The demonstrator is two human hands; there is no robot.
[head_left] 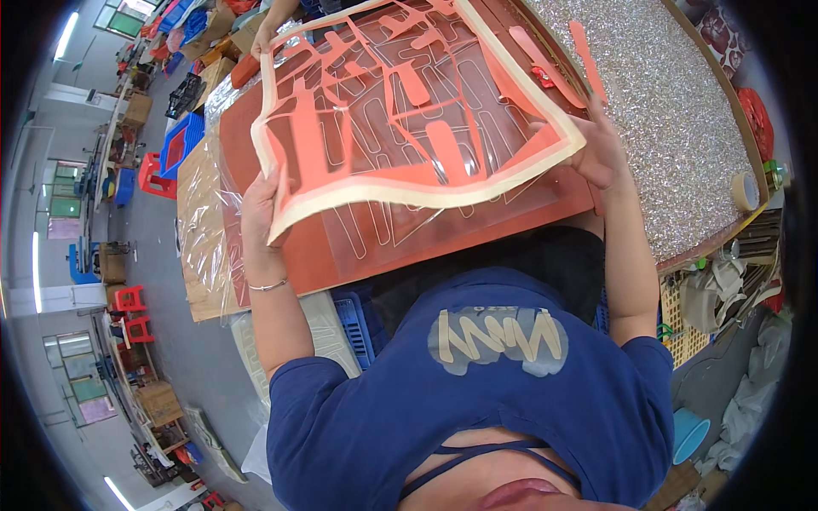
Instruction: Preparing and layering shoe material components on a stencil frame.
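Two hands lift a cut-out orange sheet with a cream border [400,111] above the reddish-brown board [375,238]. Left hand [260,204] has its grip clamped on the sheet's lower left corner; right hand [601,153] pinches the right edge, beside the glittery worktop [682,111].
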